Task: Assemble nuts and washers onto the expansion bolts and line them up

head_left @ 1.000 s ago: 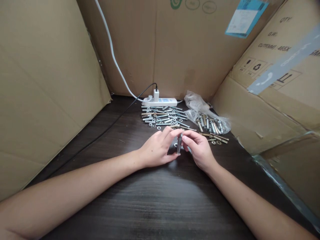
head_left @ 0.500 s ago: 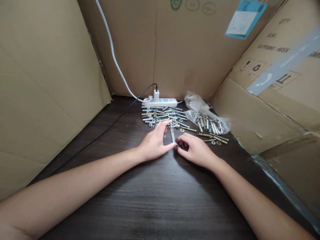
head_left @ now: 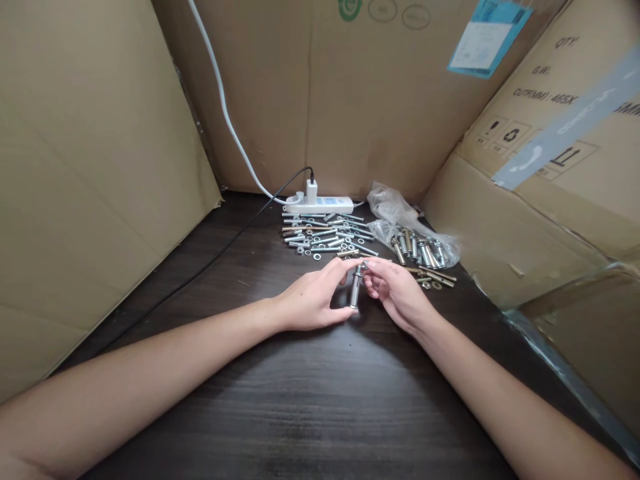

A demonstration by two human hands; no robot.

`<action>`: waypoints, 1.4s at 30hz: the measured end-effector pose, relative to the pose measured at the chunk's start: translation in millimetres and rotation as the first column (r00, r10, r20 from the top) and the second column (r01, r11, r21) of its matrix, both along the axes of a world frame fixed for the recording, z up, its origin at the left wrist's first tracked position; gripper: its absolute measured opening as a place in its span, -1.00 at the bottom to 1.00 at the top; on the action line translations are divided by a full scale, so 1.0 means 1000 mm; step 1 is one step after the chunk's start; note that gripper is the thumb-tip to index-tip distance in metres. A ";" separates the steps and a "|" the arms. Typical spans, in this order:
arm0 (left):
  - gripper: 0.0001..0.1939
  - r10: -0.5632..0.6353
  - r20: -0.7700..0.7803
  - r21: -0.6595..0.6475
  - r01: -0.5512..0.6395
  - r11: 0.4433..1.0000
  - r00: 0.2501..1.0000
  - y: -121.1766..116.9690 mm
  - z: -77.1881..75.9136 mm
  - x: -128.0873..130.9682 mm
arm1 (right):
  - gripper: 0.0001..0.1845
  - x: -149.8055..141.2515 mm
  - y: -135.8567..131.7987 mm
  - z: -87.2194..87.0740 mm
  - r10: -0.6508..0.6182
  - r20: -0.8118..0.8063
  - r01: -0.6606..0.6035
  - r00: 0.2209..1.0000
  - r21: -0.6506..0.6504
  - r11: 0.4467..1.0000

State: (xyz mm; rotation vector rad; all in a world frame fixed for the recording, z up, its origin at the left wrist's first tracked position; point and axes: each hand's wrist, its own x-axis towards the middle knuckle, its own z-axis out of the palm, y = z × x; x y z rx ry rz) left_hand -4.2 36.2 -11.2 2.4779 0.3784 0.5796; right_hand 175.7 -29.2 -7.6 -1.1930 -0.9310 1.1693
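Between the thumb and forefinger of my left hand is a silver expansion bolt, slightly tilted, its lower end on the thumb. My right hand pinches a small hex nut at the bolt's upper end. Whether the nut sits on the thread I cannot tell. Behind my hands lie loose bolts, sleeves, nuts and washers in a spread pile. Brass-coloured bolts lie beyond my right hand, with a nut and a washer beside them.
A clear plastic bag with several assembled expansion bolts lies at the back right. A white power strip with a plugged-in charger stands behind the pile. A black cable crosses the dark table. Cardboard walls surround it.
My left hand has brought the bolt slightly right and nearer to me. My right hand has moved from the bolt's lower end up to its upper end, where a nut now shows.
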 end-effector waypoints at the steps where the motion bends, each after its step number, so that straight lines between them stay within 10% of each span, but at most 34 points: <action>1: -0.22 0.005 0.003 0.001 -0.005 1.000 1.000 0.000 0.000 0.000 | -0.72 -0.001 0.000 -0.001 0.007 -0.045 -0.007 0.999 0.002 1.000; 42: -0.24 0.048 0.001 0.088 -0.048 0.995 0.999 0.001 -0.011 0.002 | -0.75 -0.005 -0.003 -0.005 0.136 0.007 -0.136 0.991 0.023 0.990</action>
